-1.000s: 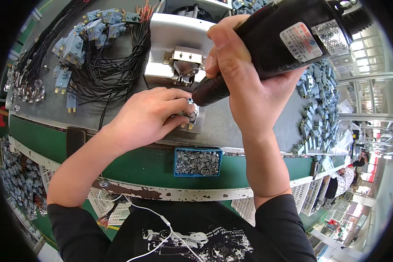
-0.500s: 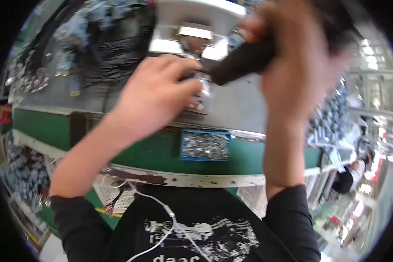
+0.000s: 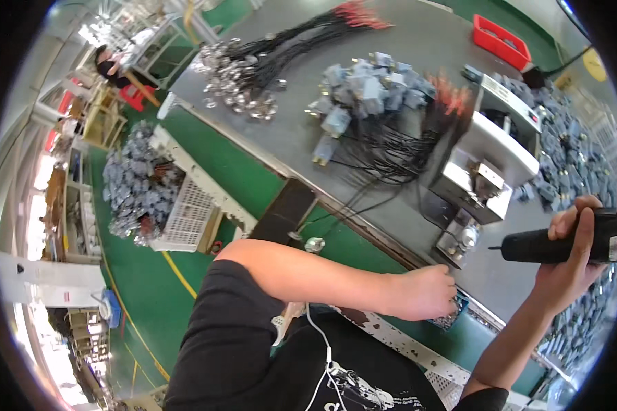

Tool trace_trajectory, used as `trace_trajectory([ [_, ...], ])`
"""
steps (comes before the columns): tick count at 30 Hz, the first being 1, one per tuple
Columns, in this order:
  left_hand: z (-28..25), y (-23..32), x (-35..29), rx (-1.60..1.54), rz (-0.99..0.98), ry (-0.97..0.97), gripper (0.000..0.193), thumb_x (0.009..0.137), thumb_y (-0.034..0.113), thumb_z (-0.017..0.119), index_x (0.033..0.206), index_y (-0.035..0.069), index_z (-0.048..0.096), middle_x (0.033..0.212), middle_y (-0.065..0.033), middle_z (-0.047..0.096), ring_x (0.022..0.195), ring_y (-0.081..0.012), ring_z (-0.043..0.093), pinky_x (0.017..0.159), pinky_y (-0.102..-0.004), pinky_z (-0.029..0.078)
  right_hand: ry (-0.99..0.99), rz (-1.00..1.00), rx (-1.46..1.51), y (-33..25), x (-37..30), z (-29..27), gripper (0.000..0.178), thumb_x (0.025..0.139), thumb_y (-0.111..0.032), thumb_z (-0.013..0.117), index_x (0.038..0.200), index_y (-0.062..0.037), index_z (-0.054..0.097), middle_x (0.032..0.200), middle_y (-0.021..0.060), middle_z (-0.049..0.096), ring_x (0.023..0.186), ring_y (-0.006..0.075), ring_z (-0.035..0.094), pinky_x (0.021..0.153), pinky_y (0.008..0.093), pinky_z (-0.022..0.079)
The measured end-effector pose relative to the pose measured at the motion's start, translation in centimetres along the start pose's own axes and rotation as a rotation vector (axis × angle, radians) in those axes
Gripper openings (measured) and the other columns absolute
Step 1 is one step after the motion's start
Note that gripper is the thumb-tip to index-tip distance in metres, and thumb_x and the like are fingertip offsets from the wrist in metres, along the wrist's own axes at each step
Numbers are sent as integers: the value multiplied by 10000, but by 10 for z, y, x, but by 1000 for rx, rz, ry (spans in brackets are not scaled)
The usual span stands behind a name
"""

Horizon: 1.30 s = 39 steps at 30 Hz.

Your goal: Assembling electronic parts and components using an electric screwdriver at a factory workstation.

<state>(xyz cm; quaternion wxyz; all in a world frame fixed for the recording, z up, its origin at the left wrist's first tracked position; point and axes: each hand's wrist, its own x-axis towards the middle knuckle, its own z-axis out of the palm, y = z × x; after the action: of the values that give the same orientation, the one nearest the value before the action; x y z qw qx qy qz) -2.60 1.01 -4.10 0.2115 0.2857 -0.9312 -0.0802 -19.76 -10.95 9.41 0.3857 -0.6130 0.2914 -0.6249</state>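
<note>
My left hand (image 3: 428, 293) is at the small blue tray (image 3: 464, 309) of tiny metal parts by the bench's front edge. Its fingers curl down together at the tray's rim, and whatever is between them is hidden. In my right hand (image 3: 574, 257) is a black electric screwdriver (image 3: 538, 245), lying nearly level with its thin bit pointing left. That bit is apart from the metal fixture (image 3: 461, 236), which sits in front of a white bench device (image 3: 493, 140).
Grey boxy parts with black cables (image 3: 367, 92) lie on the grey bench (image 3: 291, 113), near a bundle of cables with shiny ends (image 3: 236, 79). More grey parts (image 3: 569, 147) are heaped at right. A red bin (image 3: 502, 41) stands far back. Left, a white crate (image 3: 185, 212) holds parts.
The view has swung left. My left hand has gone from the fixture to the blue tray. The screwdriver has moved away from the fixture, to the right, still in my right hand.
</note>
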Motion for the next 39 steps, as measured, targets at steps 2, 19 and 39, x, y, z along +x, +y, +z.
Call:
trace_trajectory([
  [2,-3,-6,1,-160,-17,-62,141,812,201,665,937,138,674,850,-16,637,865,-212,636,773,-363,473,88,-19,54,-11,2,7,221,1018,-123,659,1123,70,633,765,62,561,674,113,508,615,258,425],
  [19,-33,-15,7,-350,-50,-215,177,814,89,672,992,97,671,875,-44,618,828,-221,630,764,-375,497,266,-109,175,5,28,139,687,858,94,750,1386,-39,331,984,92,651,824,152,674,690,287,561],
  [39,-73,-64,15,-65,-282,177,108,835,134,763,852,111,658,903,-4,629,929,-234,607,823,-392,450,-47,-108,3,-32,-2,35,231,981,-104,651,1034,121,654,661,107,618,550,182,599,548,318,514],
])
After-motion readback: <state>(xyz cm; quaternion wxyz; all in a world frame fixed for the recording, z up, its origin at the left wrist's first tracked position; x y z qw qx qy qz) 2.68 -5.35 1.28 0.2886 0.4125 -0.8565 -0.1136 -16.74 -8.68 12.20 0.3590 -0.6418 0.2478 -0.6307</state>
